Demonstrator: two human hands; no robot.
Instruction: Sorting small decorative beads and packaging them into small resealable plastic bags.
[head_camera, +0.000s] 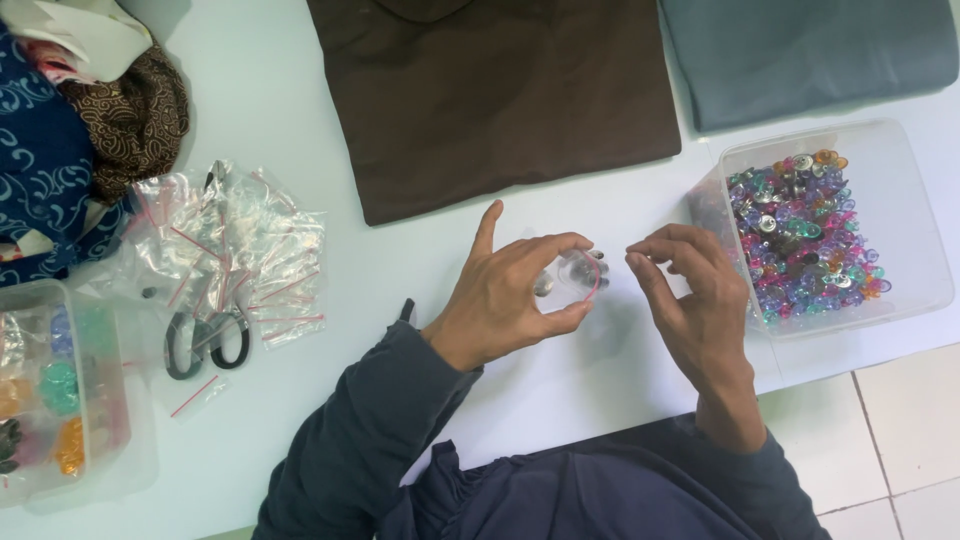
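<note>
**Small clear bag held over the middle of the white surface**

The white surface (270, 90) ends at its near right corner, where floor tiles show; bare room lies between the hands and the near edge. A brown cloth (500, 90) lies at the far edge and a grey cloth (810, 55) at the far right corner. A clear tub of coloured buttons (810, 235) sits at the right edge, just beside the right hand. To the left lie a heap of little clear bags (235, 250) and scissors (205, 340), with another clear tub (60, 390) at the left edge.

The left hand (505, 295) pinches a small clear bag (575, 272) between thumb and fingers, forefinger raised. The right hand (690, 285) has its fingertips pressed together just beside the bag's mouth; whether they hold anything I cannot tell.
</note>
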